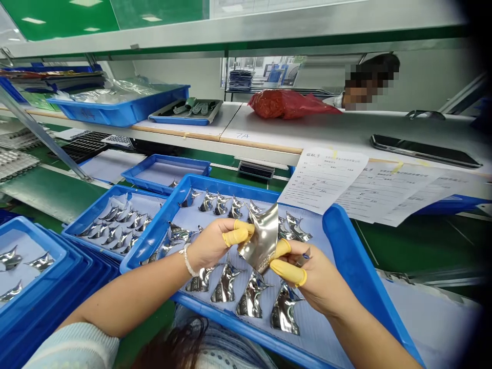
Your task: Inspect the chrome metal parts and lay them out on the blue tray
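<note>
A shiny curved metal piece (265, 238) is held up between both hands over the large blue tray. My left hand (217, 238) pinches its left edge between thumb and finger, in yellow finger cots. My right hand (307, 271), also in yellow finger cots, grips its lower right corner. A small metal object (303, 258) pokes out between the right fingers; its kind cannot be made out. Below, the blue tray (349, 256) bears rows of similar pieces, such as a metal piece (286, 310) at the front. White lining covers its bottom.
Smaller blue trays with metal pieces stand left, including a stack (31, 241). Printed sheets (325, 179) hang from the shelf edge above the tray's back. The shelf bears a red bag (284, 105), a phone (423, 150) and a blue bin (126, 110). A person sits beyond.
</note>
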A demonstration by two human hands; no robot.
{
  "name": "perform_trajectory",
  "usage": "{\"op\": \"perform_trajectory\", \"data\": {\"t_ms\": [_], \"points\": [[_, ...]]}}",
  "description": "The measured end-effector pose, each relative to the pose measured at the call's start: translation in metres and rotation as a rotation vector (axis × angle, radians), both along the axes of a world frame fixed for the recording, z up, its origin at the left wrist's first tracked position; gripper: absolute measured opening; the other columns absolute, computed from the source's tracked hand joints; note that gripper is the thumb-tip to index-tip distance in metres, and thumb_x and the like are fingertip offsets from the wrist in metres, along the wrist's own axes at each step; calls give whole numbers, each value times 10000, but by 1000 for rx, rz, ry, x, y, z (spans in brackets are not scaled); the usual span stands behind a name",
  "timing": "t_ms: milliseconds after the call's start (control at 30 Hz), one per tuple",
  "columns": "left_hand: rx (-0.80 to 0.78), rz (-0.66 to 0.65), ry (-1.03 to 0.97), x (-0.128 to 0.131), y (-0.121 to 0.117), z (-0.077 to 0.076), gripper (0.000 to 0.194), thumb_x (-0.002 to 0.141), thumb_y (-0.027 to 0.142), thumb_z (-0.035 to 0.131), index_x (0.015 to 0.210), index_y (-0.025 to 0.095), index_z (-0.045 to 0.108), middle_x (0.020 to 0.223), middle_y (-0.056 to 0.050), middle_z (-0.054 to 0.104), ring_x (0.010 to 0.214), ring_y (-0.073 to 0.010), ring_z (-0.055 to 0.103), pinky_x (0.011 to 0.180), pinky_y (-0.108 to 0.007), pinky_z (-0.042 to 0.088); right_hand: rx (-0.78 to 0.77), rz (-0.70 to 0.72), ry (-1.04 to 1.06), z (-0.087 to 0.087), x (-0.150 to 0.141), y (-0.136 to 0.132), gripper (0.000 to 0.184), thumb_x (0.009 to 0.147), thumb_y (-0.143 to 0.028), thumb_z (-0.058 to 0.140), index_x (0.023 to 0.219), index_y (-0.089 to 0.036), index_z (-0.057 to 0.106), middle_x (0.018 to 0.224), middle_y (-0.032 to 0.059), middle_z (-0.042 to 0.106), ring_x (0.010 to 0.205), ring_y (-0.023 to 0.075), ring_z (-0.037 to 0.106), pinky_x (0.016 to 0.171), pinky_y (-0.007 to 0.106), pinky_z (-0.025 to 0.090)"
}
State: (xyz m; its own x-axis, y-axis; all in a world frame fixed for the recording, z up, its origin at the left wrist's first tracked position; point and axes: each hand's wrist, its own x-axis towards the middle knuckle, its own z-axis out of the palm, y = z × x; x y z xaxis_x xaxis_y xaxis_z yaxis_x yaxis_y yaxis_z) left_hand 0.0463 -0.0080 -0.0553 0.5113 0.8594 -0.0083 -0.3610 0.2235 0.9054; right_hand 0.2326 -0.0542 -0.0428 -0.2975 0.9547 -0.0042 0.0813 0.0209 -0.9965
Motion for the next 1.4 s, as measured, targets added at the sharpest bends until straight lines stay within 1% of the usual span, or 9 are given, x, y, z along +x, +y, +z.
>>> {"op": "perform_trajectory", "data": {"t_ms": [233,500,667,933,1100,1167,1233,1333,1400], "points": [[126,2,-2,-3,1,-3,380,609,481,771,629,127,634,541,17,541,521,-79,469,556,-231,385,455,-54,-222,4,-5,-9,112,794,-247,630,701,-205,675,603,10,595,507,118,464,448,217,368],[281,-30,-35,-6,0,-5,310,685,437,735,683,135,664,668,-12,575,615,-96,505,596,-234,411,709,-17,-322,3,-3,-9,140,843,-199,576,711,-191,622,607,24,572,529,135,516,476,231,404],[407,17,10,-6,0,-7,321,709,449,711,692,131,669,689,-25,561,650,-113,494,641,-257,419,807,-20,-362,2,-2,-9,174,872,-224,552,719,-185,626,594,19,552,505,124,502,455,220,399],[487,71,38,-6,0,-5,373,678,489,720,585,142,621,647,-15,520,652,-123,488,639,-259,408,888,12,-322,3,-1,-6,332,910,-415,496,748,-181,666,569,21,552,470,114,478,428,215,383],[215,-121,30,3,-6,-14,472,655,574,695,577,133,548,539,16,489,497,-88,443,527,-234,369,814,-216,-177,-9,4,-2,234,866,-324,598,1077,-232,644,673,10,642,516,126,549,457,210,431],[140,-208,66,8,-8,-18,496,631,603,696,586,128,560,514,16,508,488,-90,449,534,-237,378,866,-167,-136,-9,3,0,174,869,-286,598,1022,-232,660,765,30,679,615,141,601,546,227,475],[137,-239,130,11,-9,-21,457,629,571,717,657,125,621,610,-9,594,586,-116,521,623,-253,424,907,-93,-131,-2,4,0,133,895,-278,557,906,-215,673,777,40,678,670,144,613,609,240,486],[204,-194,260,13,-5,-23,355,720,455,692,925,165,687,937,-50,679,868,-171,583,838,-301,430,874,-142,-313,17,20,-4,176,905,-286,531,811,-192,647,740,35,646,681,147,593,633,246,469],[226,-116,357,13,0,-22,324,789,397,620,1035,193,669,1071,-60,664,951,-182,573,897,-324,411,741,-206,-659,27,40,-9,163,893,-263,534,787,-183,628,739,35,630,684,154,580,626,249,446]]}}
